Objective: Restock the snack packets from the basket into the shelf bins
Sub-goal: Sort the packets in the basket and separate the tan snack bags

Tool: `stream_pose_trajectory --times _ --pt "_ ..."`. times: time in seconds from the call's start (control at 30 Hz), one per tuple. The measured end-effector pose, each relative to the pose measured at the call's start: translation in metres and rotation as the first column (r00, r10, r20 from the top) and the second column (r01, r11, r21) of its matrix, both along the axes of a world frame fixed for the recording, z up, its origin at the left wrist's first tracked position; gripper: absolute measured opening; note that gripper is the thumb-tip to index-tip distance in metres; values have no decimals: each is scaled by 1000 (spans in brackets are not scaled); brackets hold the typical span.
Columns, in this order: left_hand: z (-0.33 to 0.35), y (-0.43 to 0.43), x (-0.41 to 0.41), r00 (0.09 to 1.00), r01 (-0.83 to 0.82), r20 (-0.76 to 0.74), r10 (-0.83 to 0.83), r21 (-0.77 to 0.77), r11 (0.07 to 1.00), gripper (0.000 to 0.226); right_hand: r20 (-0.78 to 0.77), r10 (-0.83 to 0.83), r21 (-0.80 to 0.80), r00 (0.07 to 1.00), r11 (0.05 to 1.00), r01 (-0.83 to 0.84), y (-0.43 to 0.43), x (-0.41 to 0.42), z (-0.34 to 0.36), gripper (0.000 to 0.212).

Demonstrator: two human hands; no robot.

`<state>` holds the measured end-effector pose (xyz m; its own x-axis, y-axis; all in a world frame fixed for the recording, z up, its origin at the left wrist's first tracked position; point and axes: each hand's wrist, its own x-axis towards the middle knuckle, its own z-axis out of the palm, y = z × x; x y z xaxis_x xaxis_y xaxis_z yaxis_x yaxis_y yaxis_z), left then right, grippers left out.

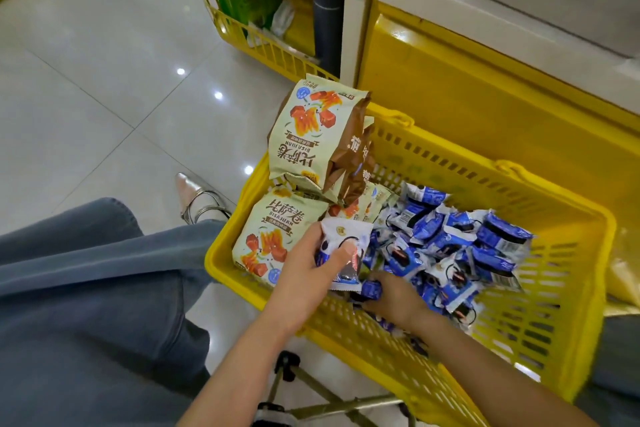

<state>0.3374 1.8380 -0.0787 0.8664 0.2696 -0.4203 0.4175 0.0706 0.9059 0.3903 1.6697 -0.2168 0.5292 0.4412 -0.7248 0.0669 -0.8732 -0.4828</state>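
Note:
A yellow plastic basket [571,315] stands on a metal stand in front of me. Several small blue-and-white cookie packets [460,243] are heaped in its middle, with larger cream-and-brown snack bags [304,135] at its left end. My left hand [308,274] grips a stack of the small white-and-blue packets [343,246], thumb pressed on top. My right hand [391,298] reaches into the heap and its fingers curl round one blue packet [372,289].
A yellow shelf base [485,107] with a grey-white unit above it rises behind the basket. A second yellow wire basket [256,42] holding green bags sits farther back. My jeans-clad leg [86,288] and a silver shoe [194,198] are on the tiled floor at left.

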Motion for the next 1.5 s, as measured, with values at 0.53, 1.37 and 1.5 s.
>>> stream_pose_trajectory --times 0.53,1.37,1.5 --pt "-6 -42 -2 958 -18 -270 -95 -389 921 89 -122 -503 519 856 702 487 -20 13 138 14" --pt "-9 3 15 975 -13 -218 -26 -172 985 63 172 478 -228 861 870 -438 14 3 -28 39" --pt "-10 2 15 977 -20 -213 -14 -156 988 65 234 515 -160 824 857 -490 3 5 -16 39"
